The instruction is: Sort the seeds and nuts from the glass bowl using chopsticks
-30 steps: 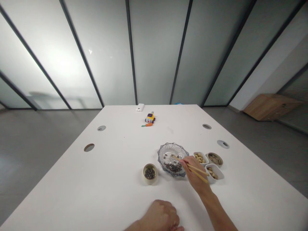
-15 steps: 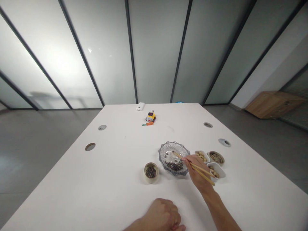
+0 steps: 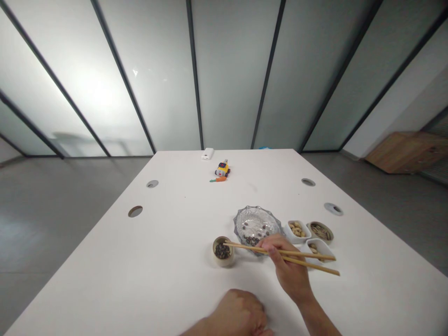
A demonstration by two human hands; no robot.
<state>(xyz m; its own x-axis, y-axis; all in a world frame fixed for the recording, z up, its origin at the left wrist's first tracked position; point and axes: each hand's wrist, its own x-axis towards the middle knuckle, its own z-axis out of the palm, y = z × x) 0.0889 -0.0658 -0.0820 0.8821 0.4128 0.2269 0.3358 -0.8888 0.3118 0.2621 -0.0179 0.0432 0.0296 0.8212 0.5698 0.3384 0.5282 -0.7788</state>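
My right hand [image 3: 285, 266] grips a pair of wooden chopsticks [image 3: 311, 255], whose tips reach over the small round bowl [image 3: 223, 262] of dark beans [image 3: 221, 251]. Whether a bean is between the tips is too small to tell. Just behind the hand stands a scalloped glass bowl [image 3: 257, 217] with more dark beans, partly hidden by the fingers. Near the front edge my left hand [image 3: 241, 313] rests on the table, fingers curled in, with nothing visible in it.
Right of the glass bowl are two white dishes [image 3: 297, 239] with pale nuts and a round bowl [image 3: 320, 232] of elongated pieces. Farther back lie a toy car [image 3: 222, 169], a toy carrot [image 3: 219, 179] and a white box [image 3: 207, 153]. Round holes [image 3: 135, 211] pierce the white table [image 3: 140, 270].
The chopstick tips have moved left from inside the glass bowl to the small bean bowl. My right hand has turned and shifted slightly toward me. The whole view has shifted a little.
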